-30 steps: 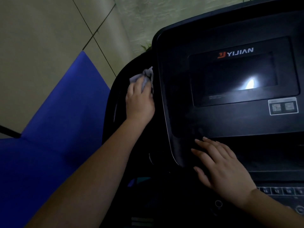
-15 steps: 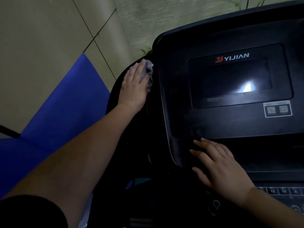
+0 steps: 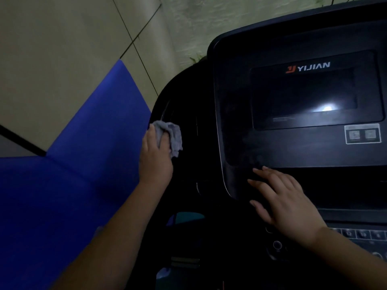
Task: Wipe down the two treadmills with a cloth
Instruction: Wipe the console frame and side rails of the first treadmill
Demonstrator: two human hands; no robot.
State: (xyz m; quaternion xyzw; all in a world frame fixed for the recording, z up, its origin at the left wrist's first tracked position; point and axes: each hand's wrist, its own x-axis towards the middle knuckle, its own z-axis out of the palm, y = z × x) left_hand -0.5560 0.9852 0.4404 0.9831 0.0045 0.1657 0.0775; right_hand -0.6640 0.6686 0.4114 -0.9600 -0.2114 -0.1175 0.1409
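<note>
- Treadmill (image 3: 293,143) fills the right side, big, black and shiny, with a dark screen and one bright glare spot.
- Its long dark left side runs up and away from the left hand (image 3: 156,158), the nearer hand for wiping there.
- Right hand (image 3: 282,199) lies flat, fingers straight, at the console's bottom left corner.
- Cloth (image 3: 172,136) is small, grey and crumpled, pinched in the left hand's fingers and pressed on that left side.

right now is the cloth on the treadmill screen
No, the left hand presses the grey cloth on the dark side part left of the console.
</note>
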